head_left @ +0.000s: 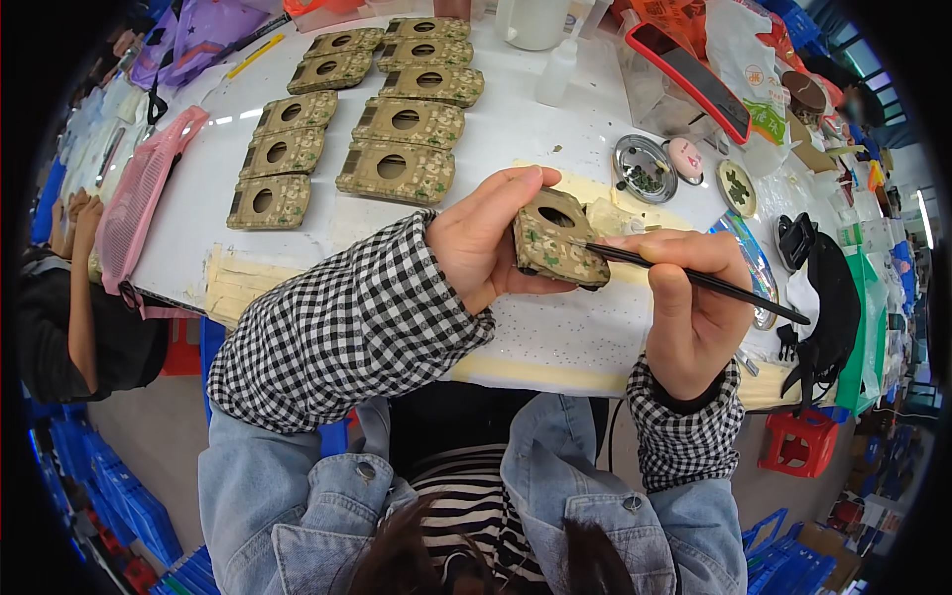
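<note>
Grips camouflage model tank hull (pixel 548 250) in left hand (pixel 481 230), raised above white table (pixel 516 124). Pinches slim black tool (pixel 764 302) in right hand (pixel 704 309), with tip at hull's right side.

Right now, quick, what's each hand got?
Left hand: closed, holding a camouflage-patterned part with a round hole.
Right hand: closed, holding a thin black tool.

Room between camouflaged tank hulls (pixel 416 178) and squeeze bottle (pixel 557 77), but a pink mesh basket (pixel 149 203) blocks the left edge of the desk (pixel 508 124)!
</note>
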Motion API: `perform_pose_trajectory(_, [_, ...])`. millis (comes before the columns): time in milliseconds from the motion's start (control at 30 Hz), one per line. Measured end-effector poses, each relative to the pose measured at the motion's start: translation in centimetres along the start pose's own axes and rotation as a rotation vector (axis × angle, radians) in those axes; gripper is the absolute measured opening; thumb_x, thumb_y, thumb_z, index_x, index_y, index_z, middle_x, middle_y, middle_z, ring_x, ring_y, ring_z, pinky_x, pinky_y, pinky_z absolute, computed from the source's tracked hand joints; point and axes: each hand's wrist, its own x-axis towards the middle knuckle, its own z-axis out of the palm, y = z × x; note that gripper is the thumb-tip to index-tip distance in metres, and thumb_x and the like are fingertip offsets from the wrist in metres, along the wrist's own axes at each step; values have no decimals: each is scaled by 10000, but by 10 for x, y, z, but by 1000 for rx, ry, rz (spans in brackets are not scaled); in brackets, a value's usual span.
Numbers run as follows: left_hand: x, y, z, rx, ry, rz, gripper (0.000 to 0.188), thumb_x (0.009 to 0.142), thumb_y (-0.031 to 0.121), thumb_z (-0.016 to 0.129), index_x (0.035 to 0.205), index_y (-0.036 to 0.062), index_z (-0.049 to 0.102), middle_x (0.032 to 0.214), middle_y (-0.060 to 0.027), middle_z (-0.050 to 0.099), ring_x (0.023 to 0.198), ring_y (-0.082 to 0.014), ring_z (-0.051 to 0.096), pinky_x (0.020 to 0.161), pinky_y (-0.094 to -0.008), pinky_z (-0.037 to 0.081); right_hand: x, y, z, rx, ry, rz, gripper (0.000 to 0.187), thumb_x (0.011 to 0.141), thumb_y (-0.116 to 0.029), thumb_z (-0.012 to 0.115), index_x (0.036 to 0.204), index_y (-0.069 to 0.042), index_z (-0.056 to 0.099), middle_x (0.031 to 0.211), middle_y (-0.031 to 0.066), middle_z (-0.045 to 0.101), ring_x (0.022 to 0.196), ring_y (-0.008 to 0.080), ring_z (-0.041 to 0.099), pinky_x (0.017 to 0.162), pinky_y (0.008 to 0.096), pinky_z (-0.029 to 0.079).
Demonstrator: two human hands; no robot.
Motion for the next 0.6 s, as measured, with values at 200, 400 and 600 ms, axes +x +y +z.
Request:
perform_pose_trajectory(200, [0,0,0,14,0,6,323,956,373,337,1174,149,417,1110,-155,566,890,-225,637,654,-319,585,2,-1,2,36,-6,-17,112,838,-47,606,908,28,560,884,107,610,862,176,593,784,275,452])
perform_pose_trajectory(400, [-1,1,1,18,2,3,326,954,375,340,1172,144,416,1101,-153,571,876,-227,640,647,-317,584,2,-3,2,61,3,7,122,842,-56,603,919,25,553,891,112,602,868,175,595,787,272,453])
perform_pose_trajectory(600, [0,1,0,6,-3,-3,326,954,377,338,1170,144,414,1099,-151,573,875,-227,640,644,-314,586,0,0,0,-16,7,15,115,838,-58,611,909,24,570,888,93,585,850,159,579,770,261,449])
